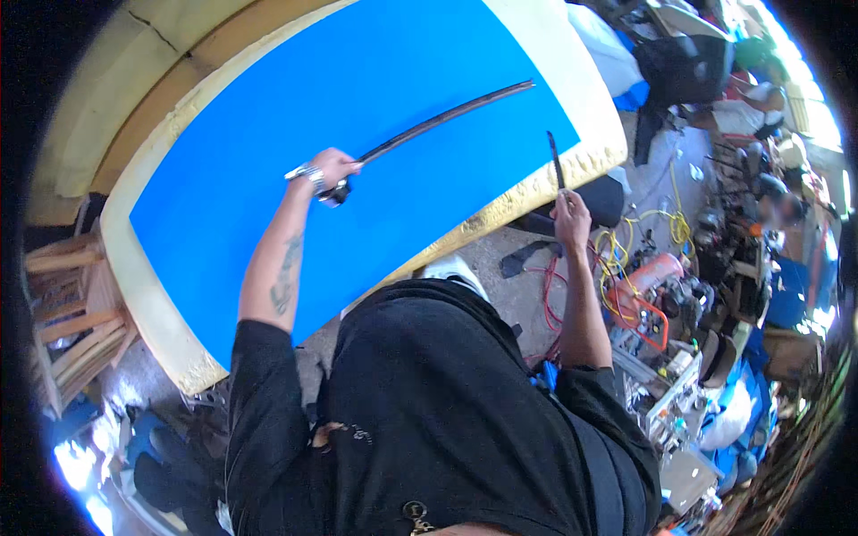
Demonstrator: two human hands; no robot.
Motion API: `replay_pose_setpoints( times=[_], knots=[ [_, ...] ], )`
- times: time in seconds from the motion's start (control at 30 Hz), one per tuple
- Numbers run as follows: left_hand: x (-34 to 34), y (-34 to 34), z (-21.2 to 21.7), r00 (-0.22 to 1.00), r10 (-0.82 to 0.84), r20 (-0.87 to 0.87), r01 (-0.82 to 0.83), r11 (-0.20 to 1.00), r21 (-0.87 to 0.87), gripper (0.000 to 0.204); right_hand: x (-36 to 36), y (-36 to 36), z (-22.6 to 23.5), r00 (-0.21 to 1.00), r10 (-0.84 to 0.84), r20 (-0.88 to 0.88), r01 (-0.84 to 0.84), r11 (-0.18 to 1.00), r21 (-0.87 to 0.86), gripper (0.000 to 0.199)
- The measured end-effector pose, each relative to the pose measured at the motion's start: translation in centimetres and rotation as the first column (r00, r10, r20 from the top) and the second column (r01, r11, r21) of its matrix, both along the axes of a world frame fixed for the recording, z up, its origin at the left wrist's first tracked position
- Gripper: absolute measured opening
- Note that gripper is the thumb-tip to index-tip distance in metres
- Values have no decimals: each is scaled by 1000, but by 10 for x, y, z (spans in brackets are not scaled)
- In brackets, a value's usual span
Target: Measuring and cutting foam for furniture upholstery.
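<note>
A large table with a bright blue top and a cream rim lies in front of me. My left hand, wearing a metal wristband, is closed on one end of a long, thin, dark, slightly curved strip. The strip stretches over the blue top toward the far right. A small dark and pale object shows just beneath that hand; its kind is unclear. Beyond the table's right front edge, my right hand grips a knife with a narrow dark blade pointing away from me.
Yellow hoses and red hoses lie on the floor at right, beside a reddish machine. Tools and clutter crowd the right side. A person is at the far right. Stacked wooden pieces stand at left.
</note>
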State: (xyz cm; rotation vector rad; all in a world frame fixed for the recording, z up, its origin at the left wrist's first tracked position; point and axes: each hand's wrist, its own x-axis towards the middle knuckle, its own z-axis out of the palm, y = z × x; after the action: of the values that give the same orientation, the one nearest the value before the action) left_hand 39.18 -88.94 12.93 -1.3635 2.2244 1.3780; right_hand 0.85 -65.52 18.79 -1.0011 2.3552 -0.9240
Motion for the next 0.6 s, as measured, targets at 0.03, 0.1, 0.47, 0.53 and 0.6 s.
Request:
replay_pose_setpoints(
  times=[0.03, 0.1, 0.47, 0.53, 0.6],
  knots=[
    [-21, -7, -4, 1000, -15, 3, 15, 1000, 6, 29, -14, -7, -4, 1000, -17, -8, 17, 999, 34, 22],
    [-53, -13, -13, 998, 16, 66, -18, 999, 30, 29, -43, -14, -10, 999, 9, 40, -8, 1000, -3, 24],
    [-92, -28, -33, 934, 147, 327, -182, 980, 79, 28, -116, -52, -42, 980, 177, 94, -187, 977, 105, 23],
    [-96, -27, -29, 923, 156, 351, -195, 978, 77, 28, -120, -57, -47, 979, 141, 146, -159, 980, 120, 23],
    [-98, -27, -26, 912, 170, 372, -211, 975, 71, 28, -122, -61, -52, 968, 167, 190, -184, 980, 76, 23]
  ],
)
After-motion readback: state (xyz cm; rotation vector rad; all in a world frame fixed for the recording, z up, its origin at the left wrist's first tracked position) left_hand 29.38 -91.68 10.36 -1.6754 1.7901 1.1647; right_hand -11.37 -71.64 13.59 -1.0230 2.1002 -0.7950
